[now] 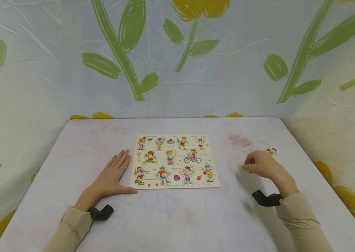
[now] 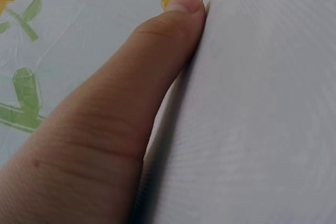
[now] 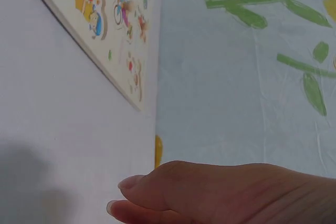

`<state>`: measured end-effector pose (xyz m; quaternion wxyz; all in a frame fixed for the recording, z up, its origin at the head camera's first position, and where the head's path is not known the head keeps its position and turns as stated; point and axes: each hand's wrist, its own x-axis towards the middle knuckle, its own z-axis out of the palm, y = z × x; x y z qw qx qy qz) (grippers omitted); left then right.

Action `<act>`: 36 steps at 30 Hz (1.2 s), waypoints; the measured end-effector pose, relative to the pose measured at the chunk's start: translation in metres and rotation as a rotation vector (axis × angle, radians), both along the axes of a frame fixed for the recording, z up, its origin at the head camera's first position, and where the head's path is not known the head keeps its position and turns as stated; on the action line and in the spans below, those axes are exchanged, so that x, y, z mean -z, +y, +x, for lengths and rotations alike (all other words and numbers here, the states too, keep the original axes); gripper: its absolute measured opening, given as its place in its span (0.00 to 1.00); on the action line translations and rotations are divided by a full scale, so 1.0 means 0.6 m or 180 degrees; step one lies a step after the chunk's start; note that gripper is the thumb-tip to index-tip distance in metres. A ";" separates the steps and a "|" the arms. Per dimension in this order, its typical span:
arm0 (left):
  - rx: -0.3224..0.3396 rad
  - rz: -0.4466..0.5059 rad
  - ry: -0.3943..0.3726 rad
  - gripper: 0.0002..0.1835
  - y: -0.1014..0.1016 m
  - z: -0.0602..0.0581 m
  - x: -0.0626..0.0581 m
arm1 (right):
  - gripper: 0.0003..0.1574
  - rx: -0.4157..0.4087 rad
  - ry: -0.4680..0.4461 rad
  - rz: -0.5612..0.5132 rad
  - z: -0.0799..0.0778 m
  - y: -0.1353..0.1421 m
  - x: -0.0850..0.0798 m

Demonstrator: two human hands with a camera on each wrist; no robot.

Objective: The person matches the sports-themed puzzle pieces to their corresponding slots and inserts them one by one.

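Observation:
A wooden puzzle board (image 1: pixel 175 161) with cartoon sports figures lies flat on the table. My left hand (image 1: pixel 111 178) rests on the table at its left side, fingers straight and spread. The left thumb (image 2: pixel 168 30) touches the board's near left corner. To the right of the board, my right hand (image 1: pixel 260 164) hovers over the table with fingers loosely bent. Nothing shows between the right thumb (image 3: pixel 152 190) and fingertip. Just beyond the right hand is a loose puzzle piece (image 1: pixel 271 151), a figure in a blue cap, its lower part near the knuckles.
A pale cloth with faint pink stains covers the table (image 1: pixel 177 217). Behind it hangs a sheet (image 1: pixel 215 94) printed with green leaves and yellow flowers. A black wrist device (image 1: pixel 101 212) is on the left wrist, and another black device (image 1: pixel 266 198) is on the right.

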<state>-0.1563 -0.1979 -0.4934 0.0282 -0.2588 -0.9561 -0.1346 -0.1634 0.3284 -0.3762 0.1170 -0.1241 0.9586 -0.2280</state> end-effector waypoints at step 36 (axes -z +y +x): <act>-0.0007 -0.0027 -0.0038 0.74 -0.001 0.001 -0.005 | 0.07 0.0648 -0.0472 0.0536 0.040 0.161 0.027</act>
